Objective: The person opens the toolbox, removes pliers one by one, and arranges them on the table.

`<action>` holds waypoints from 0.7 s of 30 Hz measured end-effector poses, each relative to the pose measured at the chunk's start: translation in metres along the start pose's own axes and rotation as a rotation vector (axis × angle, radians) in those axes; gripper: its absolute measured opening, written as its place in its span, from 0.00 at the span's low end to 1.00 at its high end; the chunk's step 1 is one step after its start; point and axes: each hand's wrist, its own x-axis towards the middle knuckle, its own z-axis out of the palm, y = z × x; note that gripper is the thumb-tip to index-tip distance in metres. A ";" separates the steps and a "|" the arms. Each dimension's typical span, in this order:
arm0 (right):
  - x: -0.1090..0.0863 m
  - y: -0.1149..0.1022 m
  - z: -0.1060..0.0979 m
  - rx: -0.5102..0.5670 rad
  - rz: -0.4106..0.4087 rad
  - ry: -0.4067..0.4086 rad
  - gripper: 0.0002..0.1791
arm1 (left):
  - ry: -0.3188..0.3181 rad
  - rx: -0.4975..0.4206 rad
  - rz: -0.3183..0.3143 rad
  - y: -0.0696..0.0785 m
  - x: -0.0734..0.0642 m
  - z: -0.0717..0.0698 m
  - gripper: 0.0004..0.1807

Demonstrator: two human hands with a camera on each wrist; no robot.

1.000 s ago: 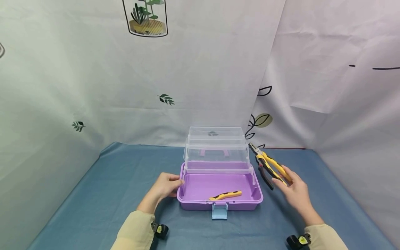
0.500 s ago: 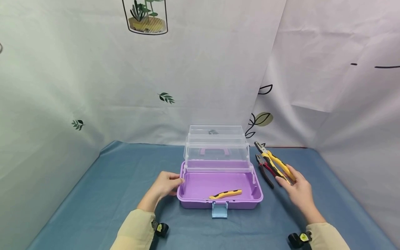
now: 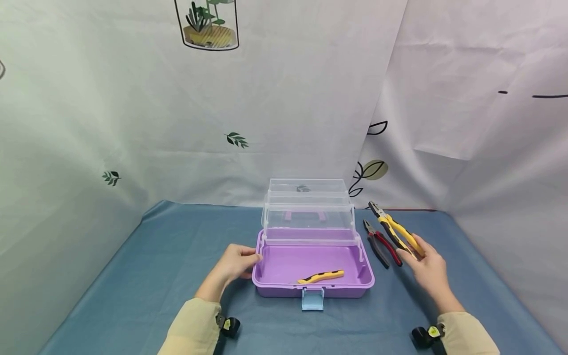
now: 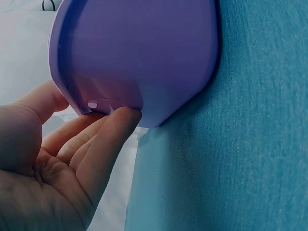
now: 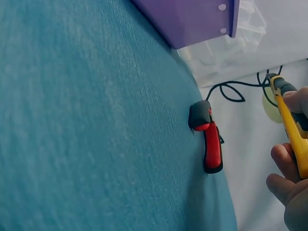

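Note:
An open purple toolbox (image 3: 306, 259) stands on the blue cloth. At its left end my left hand (image 3: 235, 261) grips the side; in the left wrist view the thumb lies at the rim and the fingers on the outer wall. Inside the box, near the front, rests a yellow-and-black utility knife (image 3: 321, 277). My right hand (image 3: 428, 270) holds yellow-and-black pliers (image 3: 403, 233) by the handles, heads pointing away and to the left. Just left of them, red-and-black pliers (image 3: 389, 248) lie beside the box, their red handle (image 5: 212, 149) showing in the right wrist view.
The toolbox's clear lid (image 3: 310, 217) is raised behind it, and a light blue latch (image 3: 312, 300) hangs at the front. A pale printed curtain (image 3: 248, 98) closes off the back and sides of the blue cloth (image 3: 186, 236).
My right hand has moved slightly right with the yellow-and-black pliers, uncovering the red-and-black pliers. My left hand has stayed at the toolbox.

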 end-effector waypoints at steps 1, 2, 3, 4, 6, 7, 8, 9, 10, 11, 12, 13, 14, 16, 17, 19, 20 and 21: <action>0.000 0.001 0.000 -0.001 0.005 -0.001 0.39 | -0.001 0.004 0.003 0.000 0.000 0.000 0.18; 0.001 0.001 -0.001 -0.004 0.005 0.001 0.39 | -0.002 0.003 0.003 0.000 0.000 0.000 0.18; 0.001 0.002 -0.001 -0.008 0.008 0.002 0.39 | -0.004 0.005 0.004 -0.001 0.000 0.000 0.18; 0.001 0.003 -0.001 -0.014 0.010 0.003 0.39 | -0.005 0.006 0.006 -0.001 0.001 0.000 0.18; 0.002 0.005 -0.001 -0.027 0.011 0.008 0.38 | -0.006 0.006 0.004 0.000 0.001 0.000 0.18; 0.002 0.006 -0.001 -0.032 0.011 0.009 0.38 | -0.005 0.003 0.001 0.000 0.000 0.000 0.18; 0.003 0.006 -0.001 -0.037 0.011 0.009 0.38 | -0.003 -0.002 -0.002 0.000 0.000 0.000 0.18; 0.003 0.007 -0.001 -0.041 0.014 0.008 0.38 | -0.002 -0.005 -0.002 0.000 0.000 0.000 0.18; 0.003 0.008 -0.001 -0.044 0.018 0.008 0.38 | -0.002 -0.008 0.000 0.000 0.000 0.000 0.18; 0.003 0.009 -0.002 -0.047 0.022 0.006 0.38 | -0.001 -0.010 0.002 0.000 0.000 0.000 0.18; 0.003 0.010 -0.002 -0.050 0.026 0.003 0.38 | 0.000 -0.009 0.003 0.000 0.000 0.000 0.18; 0.003 0.011 -0.002 -0.053 0.027 0.002 0.38 | 0.000 -0.012 0.006 0.000 0.000 0.000 0.18; 0.003 0.012 -0.002 -0.056 0.027 0.001 0.39 | -0.001 -0.011 0.005 0.000 0.000 0.000 0.18; 0.003 0.013 -0.003 -0.064 0.027 -0.002 0.39 | -0.001 -0.012 0.005 0.000 0.000 0.000 0.18; 0.003 0.014 -0.003 -0.067 0.025 -0.004 0.39 | -0.001 -0.015 0.003 0.000 0.000 0.000 0.18; 0.004 0.016 -0.004 -0.071 0.024 -0.006 0.39 | -0.002 -0.020 -0.001 0.000 -0.001 0.000 0.18; 0.004 0.016 -0.004 -0.073 0.023 -0.008 0.39 | -0.002 -0.022 -0.001 0.000 -0.001 0.000 0.18; 0.004 0.017 -0.004 -0.073 0.025 -0.010 0.40 | -0.004 -0.026 0.000 -0.001 0.000 0.000 0.18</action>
